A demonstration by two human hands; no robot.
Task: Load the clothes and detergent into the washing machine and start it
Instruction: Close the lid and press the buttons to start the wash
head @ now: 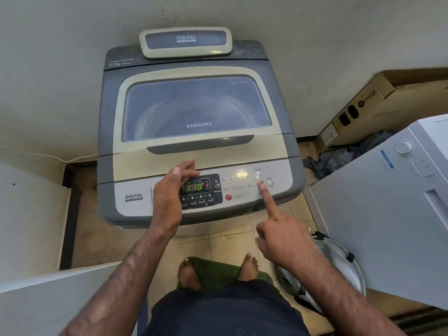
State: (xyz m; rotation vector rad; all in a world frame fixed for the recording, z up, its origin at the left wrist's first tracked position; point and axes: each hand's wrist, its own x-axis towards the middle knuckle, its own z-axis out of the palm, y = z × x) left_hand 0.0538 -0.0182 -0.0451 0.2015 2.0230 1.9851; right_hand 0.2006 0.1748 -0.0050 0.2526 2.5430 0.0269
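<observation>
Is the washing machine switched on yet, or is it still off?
On. The display on the washing machine glows green with 1:10. The right hand has its index finger on a red button.

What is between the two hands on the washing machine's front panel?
In the head view, the black display showing 1:10 and the red round Program button lie between the left hand and right hand.

White appliance [397, 202] crowding washing machine [198, 141] right side.

Left hand [169, 197] loosely open, right hand [282, 229] index finger extended
</observation>
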